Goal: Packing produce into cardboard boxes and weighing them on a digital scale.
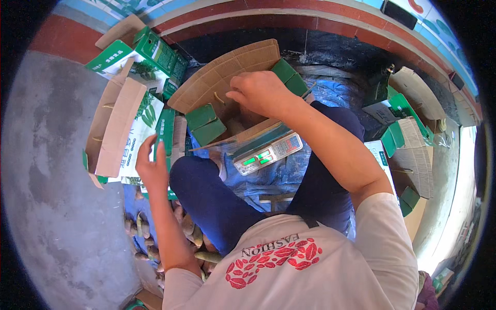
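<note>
My right hand (258, 93) hangs over an open cardboard carton (222, 72) between my knees, its fingers curled. What they hold, if anything, is hidden. Brownish contents (237, 125) show dimly inside, under that hand. Directly in front of the carton is a digital scale (268, 155) with lit green displays; the carton seems to rest on its platform. My left hand (152, 164) is raised beside a green and white carton (140, 121) on the left, fingers apart and nothing visible in them. Whether it touches that carton I cannot tell.
Brown elongated root vegetables (188, 227) lie on the floor by my left thigh. Another green carton (160, 59) stands at the far left, and open cartons (413, 155) stand on the right. Blue sheeting (330, 95) covers the floor below a tiled wall (310, 23).
</note>
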`<state>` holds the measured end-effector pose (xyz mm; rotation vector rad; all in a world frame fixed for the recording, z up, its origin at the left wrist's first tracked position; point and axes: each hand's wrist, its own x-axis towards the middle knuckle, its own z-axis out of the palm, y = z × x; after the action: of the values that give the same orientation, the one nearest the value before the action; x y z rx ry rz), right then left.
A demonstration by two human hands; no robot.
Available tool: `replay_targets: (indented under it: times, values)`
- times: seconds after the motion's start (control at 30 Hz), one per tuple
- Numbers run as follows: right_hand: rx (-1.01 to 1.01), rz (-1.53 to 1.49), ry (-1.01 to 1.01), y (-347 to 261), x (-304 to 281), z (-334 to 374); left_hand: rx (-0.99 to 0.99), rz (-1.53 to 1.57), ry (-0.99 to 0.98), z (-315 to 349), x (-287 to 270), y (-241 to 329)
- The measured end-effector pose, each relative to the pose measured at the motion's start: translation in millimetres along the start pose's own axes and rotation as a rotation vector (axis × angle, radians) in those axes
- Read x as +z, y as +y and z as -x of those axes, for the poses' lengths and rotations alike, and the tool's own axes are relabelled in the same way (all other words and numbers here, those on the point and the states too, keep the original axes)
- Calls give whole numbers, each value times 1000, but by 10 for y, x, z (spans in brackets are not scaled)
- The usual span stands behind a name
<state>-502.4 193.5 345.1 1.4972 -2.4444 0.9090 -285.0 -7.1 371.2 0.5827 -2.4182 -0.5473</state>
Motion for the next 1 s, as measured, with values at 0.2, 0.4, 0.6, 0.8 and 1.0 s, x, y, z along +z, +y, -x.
replay_targets:
  times: [0.2, 0.4, 0.6, 0.8, 1.0]
  values:
    - [-55, 4, 13, -43, 44, -17, -305, -162, -51, 847, -195, -981]
    - [-30, 45, -55, -37, 146, -14, -584, -536, -381, 2172, 65, -2031]
    - [-115, 17, -98, -156, 236, -52, -770, -309, -457, 3933, 404, -3036]
    - [-99, 82, -208, -50, 303, 122, -749, -376, -896, 4364, 706, -2791]
    - [-238, 43, -219, -212, 344, 90, -832, -60, -426, 5018, 539, -2779]
